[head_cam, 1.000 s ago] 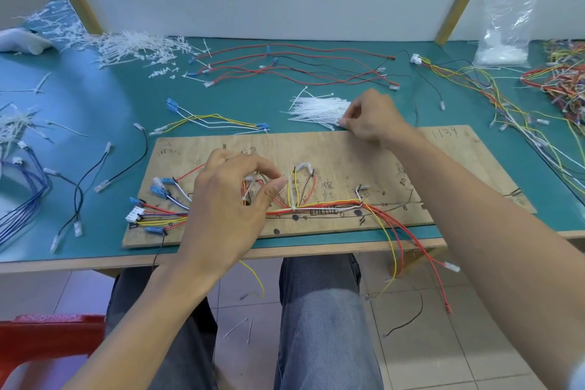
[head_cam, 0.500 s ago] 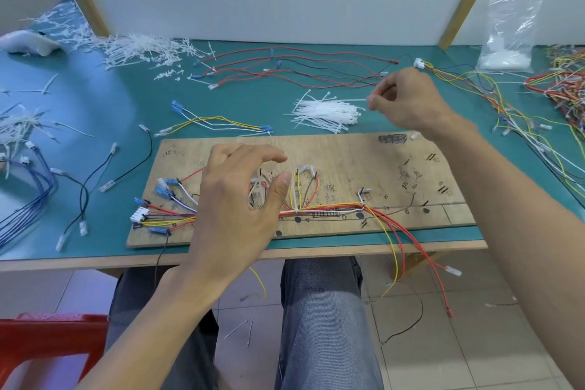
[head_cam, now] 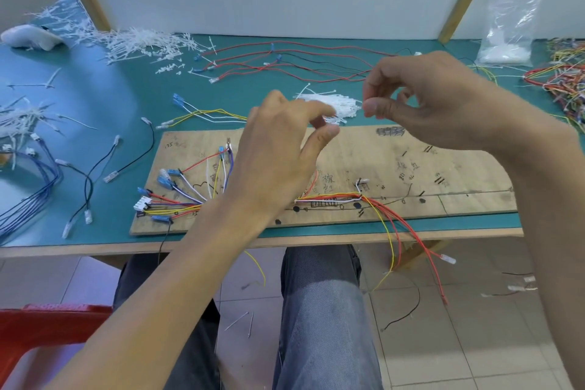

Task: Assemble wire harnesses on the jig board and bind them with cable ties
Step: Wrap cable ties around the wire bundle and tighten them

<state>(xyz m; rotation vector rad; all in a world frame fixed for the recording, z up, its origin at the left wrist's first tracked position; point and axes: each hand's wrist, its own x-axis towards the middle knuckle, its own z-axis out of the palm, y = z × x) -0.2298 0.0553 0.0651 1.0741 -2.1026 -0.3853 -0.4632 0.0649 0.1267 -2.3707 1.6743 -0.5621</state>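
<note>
A plywood jig board (head_cam: 380,162) lies on the green table near its front edge. A harness of red, yellow, white and purple wires (head_cam: 329,198) runs along the board, with blue and white connectors fanned out at its left end and loose ends hanging over the table edge. My right hand (head_cam: 427,98) hovers above the board's far edge and pinches a thin white cable tie (head_cam: 359,108) between thumb and forefinger. My left hand (head_cam: 278,152) is raised over the board's middle, its thumb and forefinger apart close to the tie's free end. A pile of white cable ties (head_cam: 342,103) lies just behind both hands.
Loose red and black wires (head_cam: 300,63) lie at the back. A tangle of coloured wires (head_cam: 566,79) and a plastic bag (head_cam: 506,41) sit at the right. Cut tie scraps (head_cam: 142,44) and blue wires (head_cam: 28,196) are at the left. A red stool (head_cam: 41,326) stands below.
My right hand picked a tie from the pile and brought it up and toward the middle. My left hand lifted off the harness and rose to meet it.
</note>
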